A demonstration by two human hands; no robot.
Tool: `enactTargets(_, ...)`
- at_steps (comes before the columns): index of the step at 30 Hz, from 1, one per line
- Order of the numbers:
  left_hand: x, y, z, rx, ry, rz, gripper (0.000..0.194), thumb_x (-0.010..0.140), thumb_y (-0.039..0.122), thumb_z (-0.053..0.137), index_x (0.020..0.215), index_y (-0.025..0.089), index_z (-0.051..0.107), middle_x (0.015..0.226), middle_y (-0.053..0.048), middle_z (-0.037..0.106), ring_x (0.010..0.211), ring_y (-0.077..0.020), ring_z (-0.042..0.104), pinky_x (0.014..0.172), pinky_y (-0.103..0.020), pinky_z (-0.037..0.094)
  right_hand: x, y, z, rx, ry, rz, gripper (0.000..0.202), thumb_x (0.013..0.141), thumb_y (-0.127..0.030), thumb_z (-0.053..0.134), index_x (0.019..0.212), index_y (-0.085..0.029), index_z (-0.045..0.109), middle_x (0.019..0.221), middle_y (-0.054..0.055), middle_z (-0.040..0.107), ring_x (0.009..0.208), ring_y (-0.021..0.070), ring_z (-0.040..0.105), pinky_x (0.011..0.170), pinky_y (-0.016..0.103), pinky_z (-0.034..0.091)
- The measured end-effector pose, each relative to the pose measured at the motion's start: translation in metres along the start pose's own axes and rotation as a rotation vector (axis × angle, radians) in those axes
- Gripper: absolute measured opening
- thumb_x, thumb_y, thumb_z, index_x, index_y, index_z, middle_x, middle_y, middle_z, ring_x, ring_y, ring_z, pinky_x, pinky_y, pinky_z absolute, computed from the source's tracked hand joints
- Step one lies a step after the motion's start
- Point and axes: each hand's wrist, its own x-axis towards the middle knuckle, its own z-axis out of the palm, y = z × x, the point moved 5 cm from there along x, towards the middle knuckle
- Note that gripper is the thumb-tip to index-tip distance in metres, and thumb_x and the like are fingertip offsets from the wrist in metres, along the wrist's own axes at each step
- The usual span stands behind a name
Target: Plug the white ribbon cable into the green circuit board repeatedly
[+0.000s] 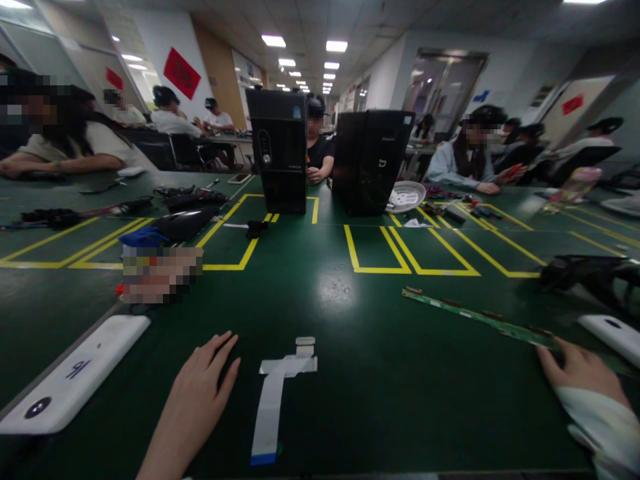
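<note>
On the green tabletop, my left hand (203,383) lies palm down with its fingers stretched out, holding nothing. Just to its right is a white flat ribbon cable (269,407), folded near the top, with a connector at its upper end and a blue strip at its lower end. Over at the right, my right hand (583,370) grips the near end of a long, narrow green circuit board (465,317). The board slants up and left from my fingers. Part of the grip is hidden by the hand itself.
Two black computer towers (280,153) (373,163) stand at the table's middle. White devices lie at the left (75,373) and right (615,337). Yellow tape (383,270) marks rectangles. Dark cables (190,199) and a white basket (406,196) sit farther back. Several people sit around.
</note>
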Motion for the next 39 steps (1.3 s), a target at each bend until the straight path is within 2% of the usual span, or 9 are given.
enactTargets(3, 0.0, -0.001, 0.0, -0.004, -0.011, -0.008, 0.056, 0.091, 0.049, 0.034, 0.129, 0.016, 0.058, 0.134, -0.015, 0.058, 0.124, -0.0327, 0.054, 0.106, -0.055, 0.04, 0.005, -0.003, 0.004, 0.052, -0.071, -0.001, 0.078, 0.083, -0.063, 0.022, 0.125, -0.008, 0.058, 0.112, 0.031, 0.061, 0.107, 0.0418, 0.059, 0.091, 0.051, 0.048)
enactTargets(7, 0.0, -0.001, 0.0, 0.003, -0.018, -0.001, 0.058, 0.092, 0.049, 0.034, 0.13, 0.014, 0.058, 0.135, -0.016, 0.057, 0.124, -0.0327, 0.054, 0.106, -0.055, 0.039, 0.008, -0.024, -0.002, 0.086, -0.078, -0.127, 0.071, 0.079, -0.061, 0.028, 0.122, -0.014, 0.058, 0.111, 0.023, 0.062, 0.106, 0.0402, 0.06, 0.093, 0.052, 0.047)
enactTargets(11, 0.0, -0.001, 0.001, 0.023, -0.029, -0.006, 0.058, 0.092, 0.049, 0.033, 0.132, 0.014, 0.056, 0.136, -0.016, 0.056, 0.124, -0.0327, 0.054, 0.106, -0.055, 0.04, 0.007, -0.052, -0.012, 0.148, -0.049, -0.276, 0.066, 0.078, -0.057, 0.033, 0.121, -0.013, 0.059, 0.114, 0.021, 0.061, 0.109, 0.0376, 0.058, 0.099, 0.049, 0.043)
enactTargets(17, 0.0, -0.002, 0.002, 0.021, -0.05, -0.017, 0.059, 0.092, 0.049, 0.033, 0.132, 0.013, 0.056, 0.137, -0.016, 0.055, 0.125, -0.0322, 0.053, 0.106, -0.054, 0.04, -0.004, -0.114, -0.029, 0.172, -0.011, -0.518, 0.057, 0.085, -0.053, 0.038, 0.122, -0.016, 0.062, 0.115, 0.018, 0.061, 0.107, 0.034, 0.058, 0.096, 0.05, 0.045)
enactTargets(26, 0.0, -0.002, 0.003, 0.022, -0.024, -0.001, 0.057, 0.092, 0.048, 0.034, 0.131, 0.015, 0.056, 0.137, -0.015, 0.056, 0.125, -0.031, 0.053, 0.107, -0.053, 0.039, -0.046, -0.225, -0.062, 0.235, 0.051, -0.917, 0.057, 0.093, -0.056, 0.039, 0.13, -0.018, 0.059, 0.115, 0.016, 0.06, 0.102, 0.0287, 0.056, 0.085, 0.044, 0.049)
enactTargets(35, 0.001, -0.001, 0.0, 0.034, 0.002, 0.029, 0.056, 0.093, 0.048, 0.034, 0.13, 0.013, 0.057, 0.135, -0.016, 0.057, 0.123, -0.0317, 0.054, 0.106, -0.053, 0.04, -0.078, -0.293, -0.077, 0.444, -0.003, -1.073, 0.057, 0.092, -0.054, 0.043, 0.131, -0.015, 0.056, 0.113, 0.017, 0.055, 0.105, 0.0291, 0.051, 0.09, 0.047, 0.046)
enactTargets(39, 0.001, 0.002, -0.002, 0.037, 0.008, 0.03, 0.056, 0.093, 0.049, 0.034, 0.129, 0.013, 0.058, 0.134, -0.016, 0.058, 0.123, -0.031, 0.055, 0.106, -0.052, 0.041, -0.087, -0.322, -0.086, 0.478, -0.024, -1.108, 0.055, 0.093, -0.051, 0.044, 0.13, -0.013, 0.056, 0.111, 0.017, 0.054, 0.103, 0.0296, 0.05, 0.088, 0.047, 0.047)
